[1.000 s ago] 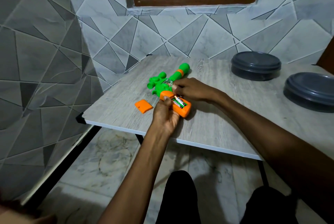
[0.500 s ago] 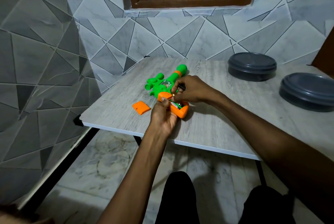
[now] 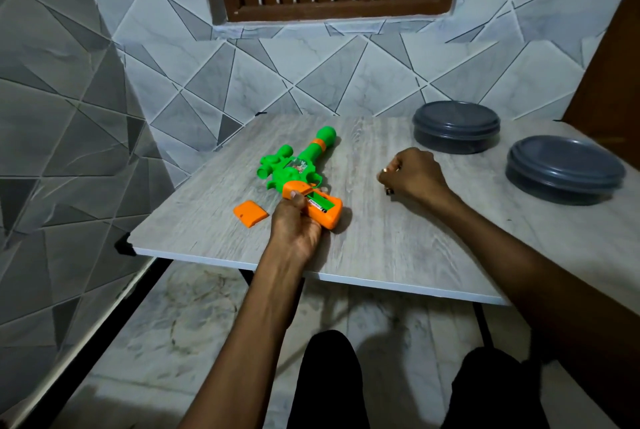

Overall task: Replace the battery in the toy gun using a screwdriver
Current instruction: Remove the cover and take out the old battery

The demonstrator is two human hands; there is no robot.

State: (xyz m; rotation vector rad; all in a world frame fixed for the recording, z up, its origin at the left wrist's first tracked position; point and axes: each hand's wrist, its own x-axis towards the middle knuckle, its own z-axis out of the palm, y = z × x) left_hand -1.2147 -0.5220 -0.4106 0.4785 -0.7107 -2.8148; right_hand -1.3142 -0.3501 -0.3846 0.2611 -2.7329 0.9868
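Note:
The green and orange toy gun lies on the wooden table, barrel pointing away from me. My left hand grips its orange handle, thumb at the edge of the open battery compartment, where a green battery shows. The loose orange compartment cover lies just left of the handle. My right hand hovers to the right of the gun, curled into a fist round a small battery-like thing; only a gold tip and a dark tip stick out. No screwdriver is in sight.
Two dark grey lidded round containers stand at the back right: one near the wall, the other closer to the right edge. A tiled wall runs along the table's left and back. My knees are under the near table edge.
My right hand has pulled away from the battery compartment and moved right, closed round a small thing. The left hand stays on the handle.

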